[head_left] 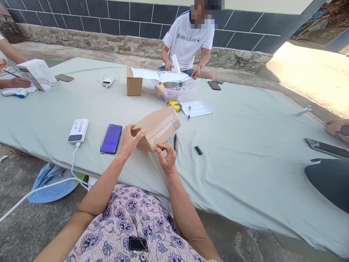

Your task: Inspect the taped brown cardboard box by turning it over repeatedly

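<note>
Bright daylight, sun glare upper right, wide-angle edge bending, sharp.

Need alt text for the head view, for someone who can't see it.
The left hand and right hand hold a taped box over a grey sheet. A phone and power bank lie to its left, a pen to its right; a person sits opposite.

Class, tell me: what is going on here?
A person holds a taped cardboard box over a grey cloth, the left hand gripping its end, the right hand pinching its lower corner. A black pen and a purple phone lie beside it. Across the cloth, another person handles papers.
</note>
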### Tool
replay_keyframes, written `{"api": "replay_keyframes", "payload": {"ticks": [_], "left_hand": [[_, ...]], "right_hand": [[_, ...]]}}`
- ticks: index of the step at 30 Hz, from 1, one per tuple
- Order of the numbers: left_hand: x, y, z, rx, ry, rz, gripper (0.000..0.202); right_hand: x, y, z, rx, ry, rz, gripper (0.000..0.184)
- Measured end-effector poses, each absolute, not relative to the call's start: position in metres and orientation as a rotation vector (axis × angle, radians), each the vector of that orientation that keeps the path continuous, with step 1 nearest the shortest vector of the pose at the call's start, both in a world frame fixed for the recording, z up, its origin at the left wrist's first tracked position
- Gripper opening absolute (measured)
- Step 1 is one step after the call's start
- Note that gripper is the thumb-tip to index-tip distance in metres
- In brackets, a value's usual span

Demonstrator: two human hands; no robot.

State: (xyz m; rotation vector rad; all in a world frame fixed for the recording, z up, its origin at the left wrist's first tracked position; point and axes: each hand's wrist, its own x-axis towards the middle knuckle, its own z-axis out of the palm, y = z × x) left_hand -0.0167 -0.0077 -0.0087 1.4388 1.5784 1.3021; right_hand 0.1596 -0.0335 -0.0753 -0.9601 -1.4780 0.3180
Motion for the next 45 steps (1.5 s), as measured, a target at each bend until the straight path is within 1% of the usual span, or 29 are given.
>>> {"api": "replay_keyframes", "payload": {"ticks": [4,6,7,9,12,14,16,19,23,25,27,28,29,32,33,37,40,43,45], "left_hand": [[-0.022,-0.012,-0.002,1.752,1.565,1.302,0.065],[-0.023,-0.014,0.000,1.988,1.529,1.244,0.070],[-0.023,-0.016,0.000,2.089,1.515,1.223,0.072],[-0.022,-0.019,-0.002,2.250,1.495,1.200,0.075],[-0.019,-0.024,-0.002,2.412,1.446,1.156,0.076],[-0.018,-0.029,-0.001,2.496,1.394,1.116,0.073],[-0.017,-0.033,0.002,2.564,1.348,1.080,0.066],[-0.019,-0.036,0.005,2.616,1.305,1.015,0.057],[-0.027,-0.036,0.007,2.600,1.248,0.989,0.060],[-0.033,-0.034,0.007,2.589,1.200,1.011,0.064],[-0.039,-0.031,0.005,2.561,1.172,1.024,0.067],[-0.042,-0.029,0.005,2.531,1.175,1.036,0.065],[-0.044,-0.028,0.003,2.491,1.188,1.056,0.059],[-0.046,-0.024,-0.003,2.345,1.272,1.153,0.032],[-0.046,-0.023,-0.006,2.303,1.308,1.181,0.028],[-0.042,-0.018,-0.016,2.203,1.430,1.260,0.034],[-0.036,-0.019,-0.017,2.087,1.593,1.291,0.043],[-0.031,-0.024,-0.013,1.930,1.770,1.161,0.058],[-0.030,-0.027,-0.010,1.898,1.780,1.068,0.070]], "right_hand": [[0.163,-0.033,-0.074,-1.051,-1.442,0.310,0.035],[0.167,-0.032,-0.075,-1.102,-1.328,0.257,0.036],[0.170,-0.031,-0.075,-1.129,-1.250,0.228,0.040],[0.176,-0.029,-0.076,-1.183,-1.120,0.206,0.059],[0.182,-0.027,-0.078,-1.222,-1.123,0.310,0.092],[0.184,-0.026,-0.079,-1.202,-1.197,0.392,0.105],[0.184,-0.025,-0.080,-1.185,-1.236,0.430,0.109],[0.185,-0.024,-0.078,-1.218,-1.192,0.449,0.107],[0.192,-0.022,-0.074,-1.245,-1.053,0.465,0.102],[0.195,-0.021,-0.072,-1.245,-0.965,0.486,0.096],[0.196,-0.020,-0.072,-1.260,-0.877,0.507,0.084],[0.196,-0.019,-0.072,-1.274,-0.843,0.509,0.078],[0.196,-0.019,-0.071,-1.289,-0.820,0.507,0.073],[0.191,-0.019,-0.069,-1.301,-0.811,0.502,0.060],[0.189,-0.020,-0.069,-1.295,-0.820,0.506,0.058],[0.184,-0.022,-0.066,-1.277,-0.828,0.511,0.057],[0.183,-0.024,-0.064,-1.276,-0.845,0.501,0.054],[0.184,-0.024,-0.064,-1.273,-0.858,0.497,0.050],[0.184,-0.024,-0.065,-1.271,-0.852,0.494,0.049]]}}
